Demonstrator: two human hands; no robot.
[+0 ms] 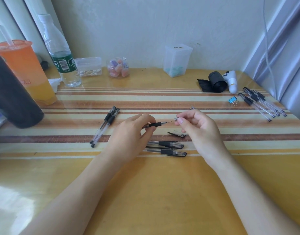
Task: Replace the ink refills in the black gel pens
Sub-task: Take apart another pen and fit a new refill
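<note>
The left hand (pixel 129 133) curls round an uncapped black gel pen (pixel 155 124) at the centre of the counter (pixel 162 184), its bare refill tip pointing toward 3 o'clock. The right hand (pixel 196 126) pinches a small metal nose cone (pixel 176 118) just beside that tip, not touching it. A loose cap (pixel 177 133) lies at 5 o'clock of the pen, with 2 capped pens (pixel 166 147) at 6 o'clock, 2 more pens (pixel 105 126) at 9 o'clock and a pen bundle (pixel 261 102) at 2 o'clock.
</note>
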